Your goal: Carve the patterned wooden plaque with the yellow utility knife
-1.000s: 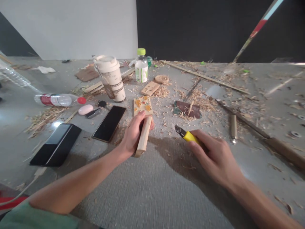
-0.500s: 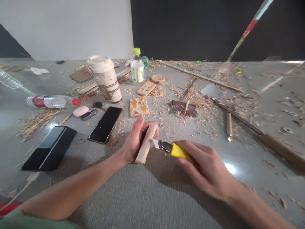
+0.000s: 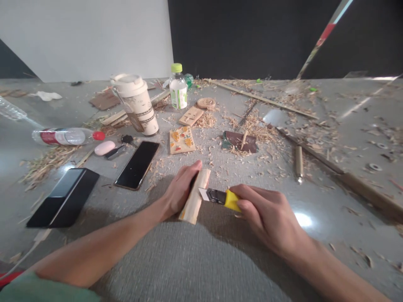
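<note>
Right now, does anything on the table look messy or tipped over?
Yes. Wood shavings are scattered across the grey table, and the red-capped bottle lies on its side, which looks odd because the green-capped bottle stands upright.

Wood piece (image 3: 195, 201) was pale tan, utility knife (image 3: 222, 197) was yellow and black, small square (image 3: 181, 141) was cream with orange patches

Cream cup (image 3: 138, 98) standing near a green-capped bottle (image 3: 178, 93). 1 red-capped bottle (image 3: 67, 136) flopped sideways, black phone (image 3: 137, 165) lying flat.

PLACE: woodworking workspace | SIGNS: wood shavings (image 3: 263, 131), utility knife (image 3: 232, 200)
</note>
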`<control>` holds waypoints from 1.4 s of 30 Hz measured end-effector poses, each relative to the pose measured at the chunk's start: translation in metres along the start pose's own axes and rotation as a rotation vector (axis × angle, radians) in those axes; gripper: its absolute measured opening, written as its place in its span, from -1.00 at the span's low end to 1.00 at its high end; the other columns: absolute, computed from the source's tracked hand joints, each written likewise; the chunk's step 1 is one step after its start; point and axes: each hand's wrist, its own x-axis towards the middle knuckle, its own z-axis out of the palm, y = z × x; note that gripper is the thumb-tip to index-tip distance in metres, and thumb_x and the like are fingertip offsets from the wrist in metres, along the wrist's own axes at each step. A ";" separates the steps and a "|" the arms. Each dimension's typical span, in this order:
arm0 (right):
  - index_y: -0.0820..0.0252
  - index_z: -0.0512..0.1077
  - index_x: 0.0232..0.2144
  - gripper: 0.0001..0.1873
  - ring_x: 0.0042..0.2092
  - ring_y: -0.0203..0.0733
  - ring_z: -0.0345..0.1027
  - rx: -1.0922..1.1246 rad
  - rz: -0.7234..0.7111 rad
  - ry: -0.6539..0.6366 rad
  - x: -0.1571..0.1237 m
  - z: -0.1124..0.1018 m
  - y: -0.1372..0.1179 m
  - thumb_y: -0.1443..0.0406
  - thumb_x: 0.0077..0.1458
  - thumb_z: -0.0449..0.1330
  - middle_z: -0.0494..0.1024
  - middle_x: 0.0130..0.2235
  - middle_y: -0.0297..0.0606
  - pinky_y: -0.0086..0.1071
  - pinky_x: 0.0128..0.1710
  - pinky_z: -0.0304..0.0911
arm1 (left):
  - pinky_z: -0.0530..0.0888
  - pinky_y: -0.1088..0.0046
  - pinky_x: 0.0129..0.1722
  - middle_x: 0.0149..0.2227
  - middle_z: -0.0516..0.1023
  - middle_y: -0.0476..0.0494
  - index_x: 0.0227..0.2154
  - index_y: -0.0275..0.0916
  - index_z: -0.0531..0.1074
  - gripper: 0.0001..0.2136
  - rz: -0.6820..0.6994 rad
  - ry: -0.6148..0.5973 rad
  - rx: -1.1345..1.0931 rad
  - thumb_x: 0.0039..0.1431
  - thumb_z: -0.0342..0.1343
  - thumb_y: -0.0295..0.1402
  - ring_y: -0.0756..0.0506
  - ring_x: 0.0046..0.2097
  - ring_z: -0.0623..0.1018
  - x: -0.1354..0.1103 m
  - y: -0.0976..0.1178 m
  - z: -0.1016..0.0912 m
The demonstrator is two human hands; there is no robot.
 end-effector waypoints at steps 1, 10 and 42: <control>0.12 0.45 -0.24 -0.55 -0.49 -0.31 0.32 -0.027 -0.003 0.026 0.000 0.000 0.003 0.08 0.59 -0.09 0.47 -0.45 -0.35 -0.36 -0.48 0.17 | 0.22 0.40 -0.47 -0.63 0.19 0.02 -0.61 -0.17 0.29 -0.42 0.001 0.025 0.020 0.39 -0.11 0.14 -0.02 -0.52 0.19 -0.003 0.002 0.002; 0.04 0.29 -0.47 -0.50 -0.58 -0.25 0.21 -0.271 0.475 0.387 0.009 -0.031 0.044 0.10 0.53 -0.12 0.32 -0.63 -0.38 -0.29 -0.50 0.05 | 0.13 0.35 -0.46 -0.62 0.16 -0.01 -0.66 -0.18 0.26 -0.43 0.161 0.038 -0.075 0.44 -0.10 0.03 -0.02 -0.51 0.15 -0.007 0.008 0.002; 0.07 0.22 -0.46 -0.41 -0.52 -0.30 0.14 0.017 0.372 -0.104 0.008 -0.014 0.039 -0.11 0.53 -0.11 0.23 -0.57 -0.45 -0.33 -0.47 0.02 | 0.48 0.46 -0.24 -0.46 0.31 -0.05 -0.47 -0.27 0.37 -0.55 0.019 -0.049 -1.012 0.55 -0.25 -0.35 0.01 -0.41 0.44 0.025 -0.009 -0.019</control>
